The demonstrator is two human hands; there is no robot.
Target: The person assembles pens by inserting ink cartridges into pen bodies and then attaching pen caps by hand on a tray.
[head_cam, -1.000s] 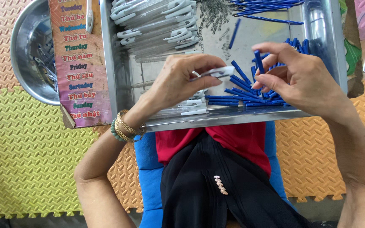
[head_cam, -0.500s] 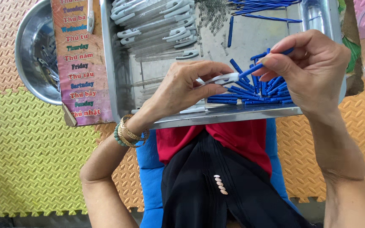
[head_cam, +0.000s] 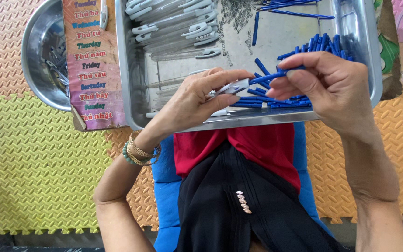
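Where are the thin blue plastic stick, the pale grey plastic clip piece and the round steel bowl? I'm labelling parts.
thin blue plastic stick (head_cam: pixel 269 77), head view, mid-shaft between the hands
pale grey plastic clip piece (head_cam: pixel 235 87), head view, its exposed end
round steel bowl (head_cam: pixel 36 51), head view, inner wall

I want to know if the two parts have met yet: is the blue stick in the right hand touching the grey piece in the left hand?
Touching. The head view shows the tip of the blue stick meeting the end of the grey piece, no gap between them.
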